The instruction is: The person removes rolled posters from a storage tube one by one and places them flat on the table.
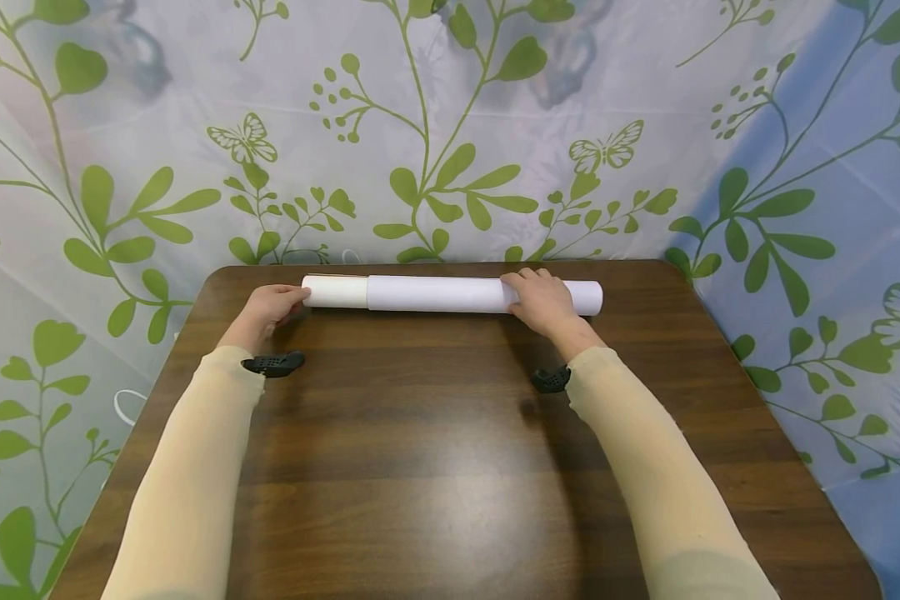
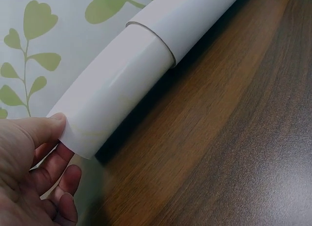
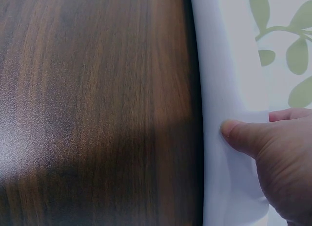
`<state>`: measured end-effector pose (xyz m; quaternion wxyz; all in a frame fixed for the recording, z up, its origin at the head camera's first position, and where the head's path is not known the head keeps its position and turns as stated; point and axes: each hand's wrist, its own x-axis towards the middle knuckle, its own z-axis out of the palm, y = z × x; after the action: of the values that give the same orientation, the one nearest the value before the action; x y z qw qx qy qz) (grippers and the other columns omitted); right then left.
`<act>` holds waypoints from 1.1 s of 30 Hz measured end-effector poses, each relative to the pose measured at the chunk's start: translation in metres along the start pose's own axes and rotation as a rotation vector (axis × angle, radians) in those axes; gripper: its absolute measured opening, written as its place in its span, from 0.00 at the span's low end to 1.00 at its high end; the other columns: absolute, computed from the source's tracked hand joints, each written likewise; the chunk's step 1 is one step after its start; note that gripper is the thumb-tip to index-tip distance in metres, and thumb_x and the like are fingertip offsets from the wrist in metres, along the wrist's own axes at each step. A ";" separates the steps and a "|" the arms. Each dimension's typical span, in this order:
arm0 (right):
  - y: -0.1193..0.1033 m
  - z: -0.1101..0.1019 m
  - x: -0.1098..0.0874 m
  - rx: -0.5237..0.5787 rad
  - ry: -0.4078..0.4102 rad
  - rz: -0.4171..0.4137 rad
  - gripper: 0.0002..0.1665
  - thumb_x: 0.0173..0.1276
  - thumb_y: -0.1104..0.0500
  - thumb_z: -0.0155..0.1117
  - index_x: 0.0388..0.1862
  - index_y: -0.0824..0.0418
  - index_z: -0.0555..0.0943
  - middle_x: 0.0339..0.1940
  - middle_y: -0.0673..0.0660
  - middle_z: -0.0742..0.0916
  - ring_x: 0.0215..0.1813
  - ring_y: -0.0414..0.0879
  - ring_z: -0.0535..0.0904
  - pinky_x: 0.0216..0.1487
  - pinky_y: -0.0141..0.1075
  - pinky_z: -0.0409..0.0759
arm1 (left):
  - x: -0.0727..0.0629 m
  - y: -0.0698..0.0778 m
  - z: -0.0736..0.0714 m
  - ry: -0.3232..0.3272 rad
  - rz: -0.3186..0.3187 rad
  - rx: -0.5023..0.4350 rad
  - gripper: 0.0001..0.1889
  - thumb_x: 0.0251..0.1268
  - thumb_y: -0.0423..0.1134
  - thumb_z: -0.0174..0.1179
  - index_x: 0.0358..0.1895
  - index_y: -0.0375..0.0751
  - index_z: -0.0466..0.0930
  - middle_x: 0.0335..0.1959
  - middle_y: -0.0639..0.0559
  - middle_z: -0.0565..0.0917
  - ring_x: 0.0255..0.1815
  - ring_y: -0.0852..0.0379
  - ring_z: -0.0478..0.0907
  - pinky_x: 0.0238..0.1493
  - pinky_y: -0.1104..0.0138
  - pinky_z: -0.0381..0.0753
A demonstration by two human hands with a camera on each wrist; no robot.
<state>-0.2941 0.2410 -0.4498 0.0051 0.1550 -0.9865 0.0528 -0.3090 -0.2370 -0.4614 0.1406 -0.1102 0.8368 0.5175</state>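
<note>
A long white roll of sheet material lies along the far edge of the table. Its wider outer part (image 1: pixel 442 294) wraps a narrower, slightly creamier inner part (image 1: pixel 336 292) that sticks out to the left. My left hand (image 1: pixel 266 308) pinches the inner part's left end; in the left wrist view the thumb (image 2: pixel 57 121) lies outside the rim and a fingertip goes under it. Near the right end, my right hand (image 1: pixel 543 302) holds the outer part from above. The right wrist view shows that thumb (image 3: pixel 239 133) pressed on the near side, with the other fingers mostly hidden behind the roll.
The brown wood-grain table (image 1: pixel 420 433) has rounded far corners. Behind it hangs a pale curtain (image 1: pixel 300 92) with green leaves and butterflies. A white cable loop (image 1: pixel 123 407) shows beside the table's left edge. Dark devices (image 1: pixel 273 364) are strapped at both wrists.
</note>
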 end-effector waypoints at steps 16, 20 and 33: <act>0.001 -0.001 0.001 -0.001 -0.007 -0.002 0.36 0.70 0.52 0.73 0.74 0.54 0.73 0.68 0.60 0.78 0.66 0.63 0.71 0.65 0.60 0.70 | 0.001 -0.005 -0.007 0.002 -0.006 -0.082 0.32 0.79 0.50 0.57 0.74 0.31 0.68 0.61 0.39 0.73 0.58 0.46 0.71 0.64 0.57 0.74; 0.000 -0.002 0.000 0.005 -0.008 -0.002 0.36 0.70 0.52 0.73 0.74 0.54 0.73 0.68 0.60 0.78 0.66 0.63 0.71 0.65 0.60 0.69 | -0.001 -0.005 -0.008 0.014 -0.014 -0.094 0.31 0.79 0.49 0.57 0.74 0.30 0.68 0.61 0.39 0.72 0.56 0.47 0.71 0.64 0.58 0.74; 0.000 -0.001 0.000 0.004 -0.014 0.003 0.36 0.70 0.52 0.73 0.74 0.54 0.72 0.69 0.60 0.77 0.67 0.63 0.70 0.66 0.60 0.68 | -0.003 -0.010 -0.015 0.035 -0.021 -0.079 0.30 0.79 0.50 0.56 0.73 0.32 0.69 0.56 0.40 0.74 0.53 0.48 0.72 0.59 0.61 0.77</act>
<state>-0.2946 0.2411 -0.4485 -0.0022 0.1539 -0.9866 0.0538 -0.3049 -0.2549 -0.4623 0.1268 -0.1335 0.8169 0.5466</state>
